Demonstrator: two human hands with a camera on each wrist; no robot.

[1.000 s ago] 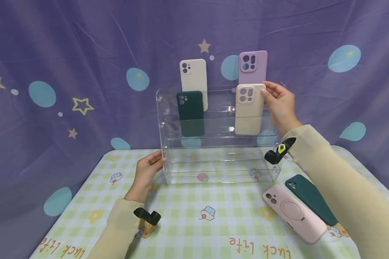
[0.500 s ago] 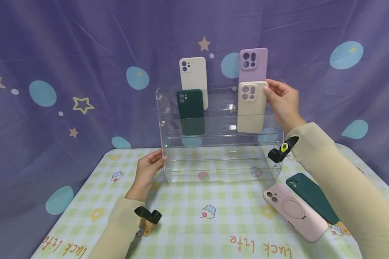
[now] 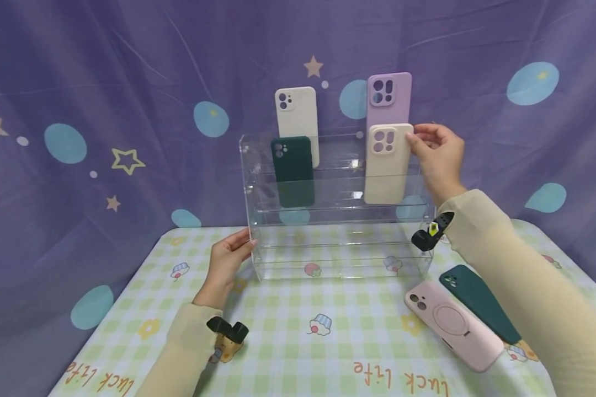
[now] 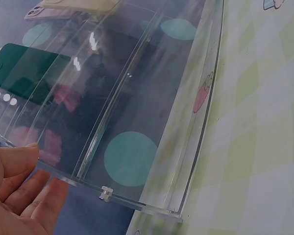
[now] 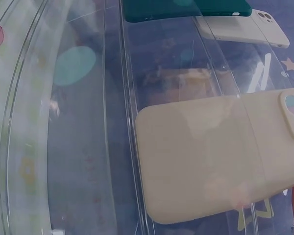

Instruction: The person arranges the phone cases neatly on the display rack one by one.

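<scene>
A clear acrylic tiered display rack [image 3: 338,234] stands on the table. My left hand [image 3: 227,259] holds the rack's left side panel, thumb on one face and fingers behind it. On the second tier, a cream phone case [image 3: 387,176] stands upright, and my right hand [image 3: 439,160] pinches its upper right edge between thumb and fingers. Behind it a lilac phone case [image 3: 399,99] stands on the top tier, its lower part hidden. To the left, a dark green phone case [image 3: 294,171] leans in the second tier, in front of a white phone case [image 3: 298,116].
A pink phone case [image 3: 454,325] with a ring on its back lies at the table's right, beside another dark green phone case [image 3: 479,303] partly under the right sleeve. The checked tablecloth [image 3: 278,342] covers the table. A purple patterned curtain [image 3: 144,99] hangs behind.
My right hand has slid the cream phone case slightly to the right along its tier. The left hand stays on the rack's side.
</scene>
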